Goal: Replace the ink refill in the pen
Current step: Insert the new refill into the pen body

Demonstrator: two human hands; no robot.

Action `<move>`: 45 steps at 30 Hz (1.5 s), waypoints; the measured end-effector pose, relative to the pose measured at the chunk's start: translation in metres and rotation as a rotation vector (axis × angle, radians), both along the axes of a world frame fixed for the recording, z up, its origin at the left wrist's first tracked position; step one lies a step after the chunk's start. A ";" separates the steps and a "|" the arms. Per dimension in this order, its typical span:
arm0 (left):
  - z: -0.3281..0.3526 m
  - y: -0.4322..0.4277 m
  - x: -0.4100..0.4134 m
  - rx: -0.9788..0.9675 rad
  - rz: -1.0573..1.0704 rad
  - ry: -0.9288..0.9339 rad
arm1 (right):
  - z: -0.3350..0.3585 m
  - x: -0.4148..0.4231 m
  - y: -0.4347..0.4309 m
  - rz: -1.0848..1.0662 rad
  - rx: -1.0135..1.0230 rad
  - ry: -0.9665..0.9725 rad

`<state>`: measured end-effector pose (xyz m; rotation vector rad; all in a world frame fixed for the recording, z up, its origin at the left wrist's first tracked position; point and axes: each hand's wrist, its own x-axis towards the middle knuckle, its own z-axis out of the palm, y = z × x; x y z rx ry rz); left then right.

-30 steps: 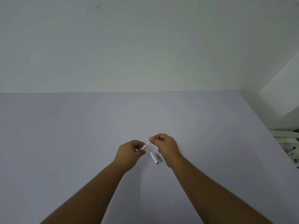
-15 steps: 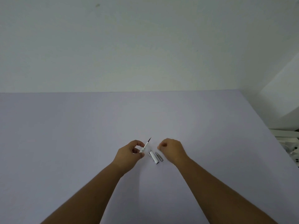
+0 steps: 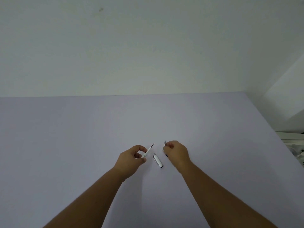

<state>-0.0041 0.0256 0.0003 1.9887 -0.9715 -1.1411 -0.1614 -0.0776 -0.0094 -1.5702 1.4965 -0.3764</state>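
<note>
**Pen taken apart, tip section lifted**

Over the pale lilac worktop [image 3: 82,137], a slim white ink refill with a dark writing point [image 3: 149,149] is pinched by its lower end in the closed left hand [image 3: 131,159], point tilted up and away. A small silver tapered pen tip section [image 3: 165,143] is gripped in the closed right hand [image 3: 177,153]; only its end shows above the fingers. Between the hands, a short white pen barrel with silver ends [image 3: 157,160] lies flat on the worktop, apart from both.

The refill is judged light, thin and somewhat flexible, so it is best held near its thicker base and kept clear of the inked point. The metal section looks smooth, small and easily dropped; a firm fingertip pinch is called for.

Compared with half a second ago, the silver section has been picked up from beside the barrel, and the right hand has been raised with it. The refill is held much as before.
</note>
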 end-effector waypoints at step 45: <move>0.044 -0.008 -0.031 -0.175 0.004 -0.072 | 0.051 -0.006 0.011 0.068 0.244 -0.477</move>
